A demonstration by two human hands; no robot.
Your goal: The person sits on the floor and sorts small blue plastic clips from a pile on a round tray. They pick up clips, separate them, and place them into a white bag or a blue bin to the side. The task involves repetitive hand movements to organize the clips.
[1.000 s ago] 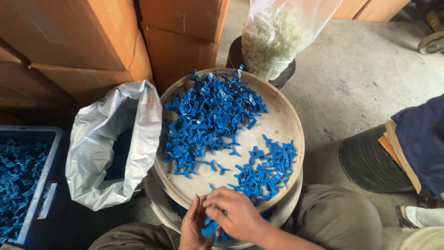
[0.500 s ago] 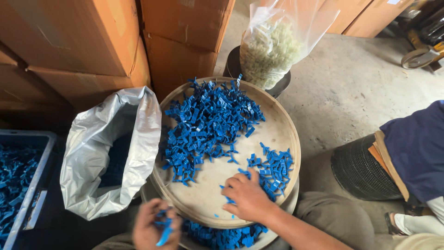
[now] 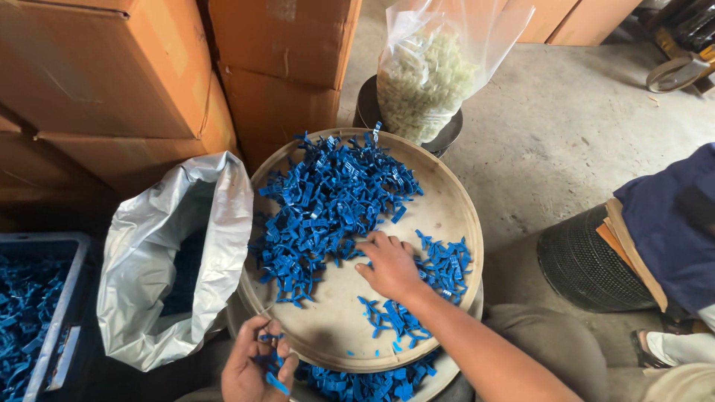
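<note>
Hundreds of small blue plastic clips [image 3: 328,201] lie heaped on the far left half of a round wooden tray [image 3: 447,205], directly ahead of the person's right hand [image 3: 389,262], which rests fingers spread at the heap's near edge, while the left hand [image 3: 253,365] hangs curled around a few clips below the tray's near-left rim. Left of the tray gapes an open silvery bag [image 3: 160,260] beside a blue crate [image 3: 63,313] and stacked cardboard boxes [image 3: 112,74]; a clear bag of pale pieces [image 3: 432,74] stands beyond the far rim on a bare concrete floor [image 3: 566,112].

right hand [image 3: 389,266] on blue clips [image 3: 328,201], round tray [image 3: 447,205]
</note>
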